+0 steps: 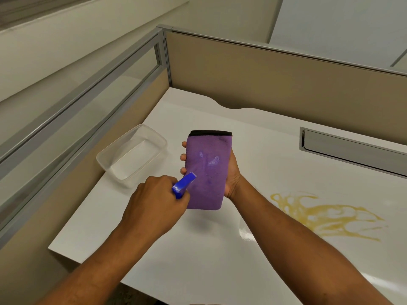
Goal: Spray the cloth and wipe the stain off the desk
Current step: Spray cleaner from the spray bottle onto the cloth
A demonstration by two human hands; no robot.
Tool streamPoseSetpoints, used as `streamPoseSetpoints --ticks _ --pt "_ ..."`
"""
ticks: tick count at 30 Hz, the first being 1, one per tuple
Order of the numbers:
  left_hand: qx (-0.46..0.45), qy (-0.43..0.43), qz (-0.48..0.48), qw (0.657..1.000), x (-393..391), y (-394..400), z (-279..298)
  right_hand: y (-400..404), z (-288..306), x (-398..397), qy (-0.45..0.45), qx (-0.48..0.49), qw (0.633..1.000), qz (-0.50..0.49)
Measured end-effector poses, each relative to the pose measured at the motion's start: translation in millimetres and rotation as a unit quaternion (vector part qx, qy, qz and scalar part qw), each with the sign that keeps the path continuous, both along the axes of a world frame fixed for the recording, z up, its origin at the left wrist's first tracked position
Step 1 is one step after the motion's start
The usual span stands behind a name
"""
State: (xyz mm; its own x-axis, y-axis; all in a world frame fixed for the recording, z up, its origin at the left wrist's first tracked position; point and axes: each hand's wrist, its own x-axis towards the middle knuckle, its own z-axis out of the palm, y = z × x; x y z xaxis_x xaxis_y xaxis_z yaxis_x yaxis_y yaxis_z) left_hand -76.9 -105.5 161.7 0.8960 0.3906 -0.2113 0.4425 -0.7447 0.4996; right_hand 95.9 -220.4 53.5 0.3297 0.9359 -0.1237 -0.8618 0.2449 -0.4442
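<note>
A folded purple cloth (pixel 208 170) with a black edge is held upright above the white desk (pixel 198 249) by my right hand (pixel 231 175), fingers wrapped behind it. Wet patches show on the cloth's face. My left hand (pixel 152 205) grips a spray bottle whose blue nozzle (pixel 184 183) points at the cloth from close by; the bottle's body is hidden under the hand. A yellow stain (pixel 326 216) is smeared on the desk to the right of my right forearm.
A clear plastic container (pixel 132 155) stands on the desk's left side near the partition. Beige cubicle walls (pixel 264 80) enclose the back and left. A grey cable tray slot (pixel 352 148) is set in the desk at back right.
</note>
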Motion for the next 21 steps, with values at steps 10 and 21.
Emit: streamPoseSetpoints --ticks 10,21 --pt "-0.010 -0.002 -0.047 0.999 -3.0 -19.7 3.9 4.2 4.5 -1.2 -0.013 -0.016 1.000 -0.003" --pt "-0.035 -0.029 -0.026 0.999 -2.7 -20.8 -4.4 -1.6 2.9 -6.3 -0.006 -0.017 1.000 -0.010"
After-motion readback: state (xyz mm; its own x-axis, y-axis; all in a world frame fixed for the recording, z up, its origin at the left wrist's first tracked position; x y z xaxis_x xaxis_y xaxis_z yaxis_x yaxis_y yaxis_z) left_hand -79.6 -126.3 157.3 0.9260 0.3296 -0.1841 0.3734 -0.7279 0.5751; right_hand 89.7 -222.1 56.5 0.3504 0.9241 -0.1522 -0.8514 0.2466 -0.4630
